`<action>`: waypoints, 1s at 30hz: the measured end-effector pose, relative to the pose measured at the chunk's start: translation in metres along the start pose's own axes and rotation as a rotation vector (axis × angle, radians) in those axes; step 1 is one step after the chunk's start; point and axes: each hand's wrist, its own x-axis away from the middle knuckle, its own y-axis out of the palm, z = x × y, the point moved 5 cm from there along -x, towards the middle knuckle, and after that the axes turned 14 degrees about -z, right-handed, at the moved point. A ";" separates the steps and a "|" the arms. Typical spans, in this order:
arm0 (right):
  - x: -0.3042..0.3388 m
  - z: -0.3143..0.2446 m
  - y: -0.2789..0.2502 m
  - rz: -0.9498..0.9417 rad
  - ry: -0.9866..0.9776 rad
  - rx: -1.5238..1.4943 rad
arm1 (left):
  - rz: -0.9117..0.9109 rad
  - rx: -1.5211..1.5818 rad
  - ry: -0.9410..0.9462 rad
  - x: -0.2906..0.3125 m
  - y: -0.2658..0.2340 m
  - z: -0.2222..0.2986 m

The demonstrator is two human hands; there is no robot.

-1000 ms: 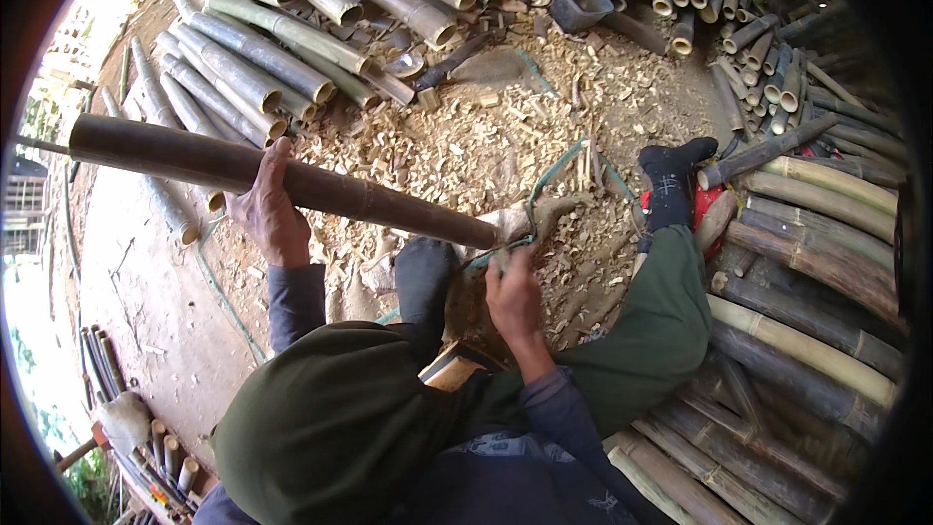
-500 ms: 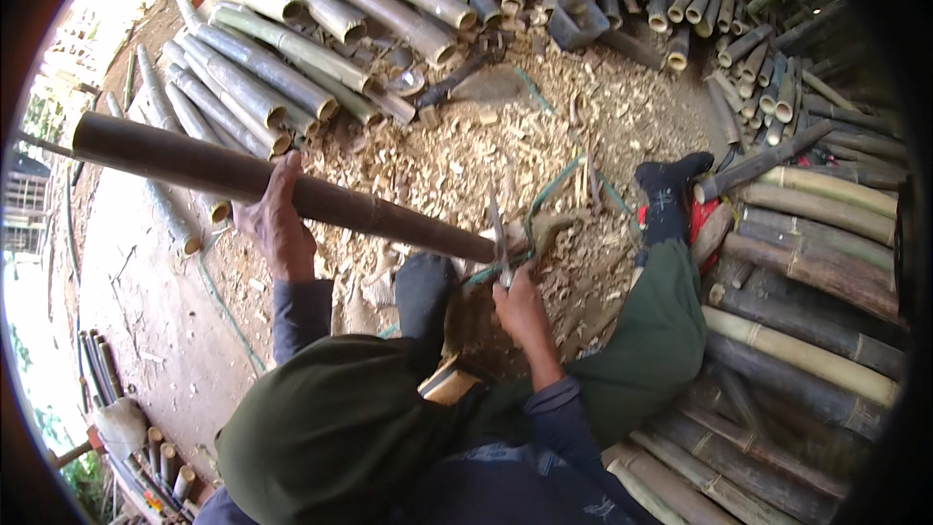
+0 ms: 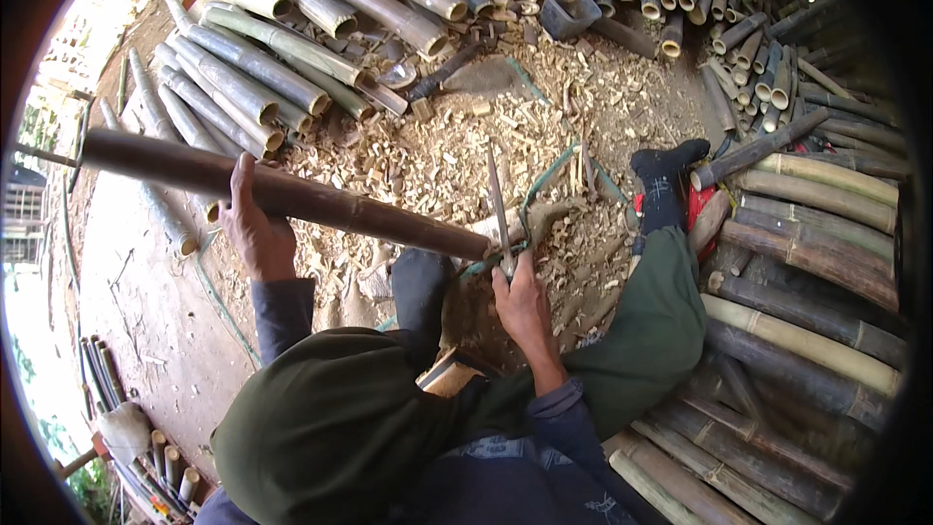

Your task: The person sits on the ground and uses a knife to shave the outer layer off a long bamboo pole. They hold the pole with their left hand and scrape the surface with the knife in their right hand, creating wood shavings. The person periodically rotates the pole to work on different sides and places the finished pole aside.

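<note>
Crosswise, dark bamboo pole under left hand, blade in right hand.

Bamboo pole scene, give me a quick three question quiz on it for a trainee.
1. True or false: the left hand grips the dark bamboo pole from above.
2. What does the right hand hold? A) a rope B) a blade C) a cup
3. Fill in: the ground under the pole's end is covered in bamboo ____.

Key: 1 true; 2 B; 3 chips.
</note>
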 end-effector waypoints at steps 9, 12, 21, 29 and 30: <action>-0.016 0.025 0.021 -0.084 0.177 0.160 | 0.010 -0.131 0.056 -0.005 0.011 -0.001; -0.004 0.009 0.002 -0.054 0.100 0.095 | -0.085 -0.125 0.036 -0.005 0.014 0.002; -0.009 0.030 0.029 -0.038 0.183 0.144 | -0.248 -0.055 0.060 0.007 0.026 0.015; 0.024 -0.049 -0.018 0.111 -0.164 -0.065 | -0.013 -0.031 0.063 0.004 0.001 0.006; 0.024 -0.043 -0.015 0.181 -0.202 -0.073 | -0.025 -0.028 0.056 -0.001 0.000 0.002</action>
